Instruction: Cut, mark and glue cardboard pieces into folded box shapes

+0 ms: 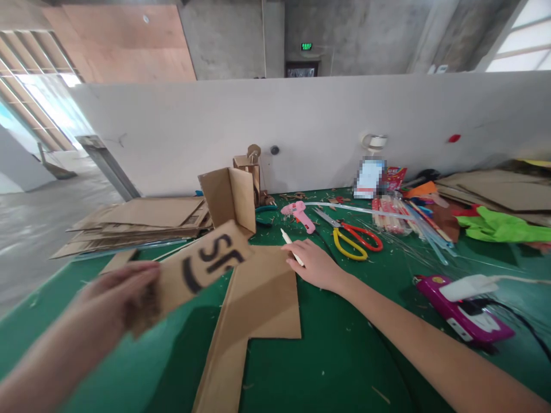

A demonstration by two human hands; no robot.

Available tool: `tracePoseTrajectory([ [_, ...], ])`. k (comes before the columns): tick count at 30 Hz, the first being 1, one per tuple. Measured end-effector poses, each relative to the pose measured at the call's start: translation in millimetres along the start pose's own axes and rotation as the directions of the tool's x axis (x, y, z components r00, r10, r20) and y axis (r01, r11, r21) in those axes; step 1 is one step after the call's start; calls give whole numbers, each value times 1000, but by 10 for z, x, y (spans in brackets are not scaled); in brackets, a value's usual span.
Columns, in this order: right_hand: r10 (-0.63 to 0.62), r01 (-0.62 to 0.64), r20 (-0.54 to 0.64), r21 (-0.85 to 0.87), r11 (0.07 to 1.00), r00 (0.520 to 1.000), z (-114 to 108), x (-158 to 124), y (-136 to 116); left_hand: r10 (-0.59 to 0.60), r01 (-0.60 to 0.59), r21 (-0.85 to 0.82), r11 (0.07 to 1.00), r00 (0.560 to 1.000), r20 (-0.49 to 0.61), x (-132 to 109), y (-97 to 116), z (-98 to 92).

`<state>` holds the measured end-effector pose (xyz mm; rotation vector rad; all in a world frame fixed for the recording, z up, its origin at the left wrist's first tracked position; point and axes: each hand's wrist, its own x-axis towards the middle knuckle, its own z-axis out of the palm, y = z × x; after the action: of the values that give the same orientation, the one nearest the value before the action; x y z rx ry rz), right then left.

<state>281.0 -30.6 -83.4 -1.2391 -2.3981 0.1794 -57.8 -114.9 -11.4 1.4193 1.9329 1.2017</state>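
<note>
My left hand [116, 292] is closed on one end of a piece of cardboard [206, 261] with large black printed marks, lifted above the table and blurred by motion. My right hand [316, 263] has its fingers around a slim white pen [293, 249], its tip pointing away from me. Below and between my hands a notched cardboard sheet [269, 298] lies flat, its top right corner by my right fingers. Behind the lifted piece stands a folded cardboard form [230, 198].
On the green table [344, 367] lie red-and-yellow scissors [353, 240], a pink glue gun [301, 215] and a purple power strip [467, 312]. Stacked cardboard [142, 215] sits at the left; a phone [369, 178] leans on the white partition [215, 120]. Green cloth [499, 226] lies right.
</note>
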Motion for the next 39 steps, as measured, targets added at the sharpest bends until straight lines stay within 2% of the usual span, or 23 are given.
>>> tracePoseTrajectory([
  [1, -2, 2, 2, 13, 1000, 1000, -6, -9, -14, -75, 86, -100, 991, 991, 108, -46, 44, 183],
  [3, -25, 24, 18, 43, 999, 1000, -13, -34, -39, -179, 261, -246, 933, 933, 311, -167, 91, 491],
  [4, -39, 37, 28, 59, 998, 999, -14, -47, -50, -168, 258, -219, 941, 918, 359, -236, 91, 594],
  [5, -50, 47, 38, 76, 996, 998, -14, -59, -60, -125, 190, -150, 970, 925, 360, -303, 76, 655],
  [6, -55, 51, 45, 89, 995, 997, -13, -67, -70, -25, 45, -46, 998, 931, 363, -368, 49, 675],
  [7, -53, 48, 46, 97, 994, 998, -10, -73, -80, 100, -142, 94, 985, 930, 353, -427, 14, 660],
  [8, -43, 40, 38, 100, 994, 998, -5, -74, -90, 236, -333, 247, 910, 906, 350, -478, -23, 621],
  [9, -31, 28, 25, 97, 995, 999, 1, -71, -101, 363, -494, 377, 783, 856, 368, -521, -55, 569],
  [10, -17, 16, 14, 92, 996, 1000, 9, -65, -110, 462, -605, 460, 650, 795, 394, -551, -78, 516],
  [11, -4, 3, 4, 86, 996, 1000, 17, -57, -117, 527, -692, 487, 533, 722, 448, -568, -85, 475],
  [13, 9, -8, -12, 81, 997, 1000, 31, -40, -120, 581, -825, 421, 378, 565, 586, -549, -49, 448],
  [15, -8, 10, -19, 105, 994, 1000, 36, -30, -101, 555, -919, 268, 290, 390, 735, -456, 44, 506],
  [17, -36, 37, -14, 151, 988, 999, 28, -30, -64, 499, -959, 118, 257, 236, 834, -314, 151, 620],
  [19, -57, 54, 7, 196, 979, 998, 9, -38, -24, 449, -961, 27, 276, 153, 880, -177, 222, 743],
  [20, -60, 56, 14, 211, 976, 998, -1, -44, -9, 435, -958, 8, 288, 138, 890, -129, 234, 796],
  [21, -60, 55, 19, 221, 974, 998, -11, -50, 1, 427, -954, 16, 300, 150, 892, -101, 231, 839],
  [22, -58, 52, 20, 226, 973, 998, -20, -55, 7, 426, -950, 43, 310, 180, 886, -94, 215, 870],
  [26, -18, 12, 22, 233, 972, 1000, -33, -64, 1, 445, -908, 227, 353, 376, 813, -200, 116, 909],
  [28, 0, -6, 25, 238, 971, 1000, -35, -58, -5, 450, -893, 270, 359, 419, 788, -236, 94, 929],
  [34, 19, -19, 2, 221, 975, 1000, -56, -21, -12, 538, -879, 270, 392, 457, 709, -29, 43, 1164],
  [36, 33, -32, -2, 228, 973, 999, -57, -17, -6, 565, -890, 229, 394, 431, 703, 52, 9, 1215],
  [39, 55, -52, -3, 266, 962, 998, -46, -27, 7, 560, -911, 136, 390, 352, 750, 128, -22, 1197],
])
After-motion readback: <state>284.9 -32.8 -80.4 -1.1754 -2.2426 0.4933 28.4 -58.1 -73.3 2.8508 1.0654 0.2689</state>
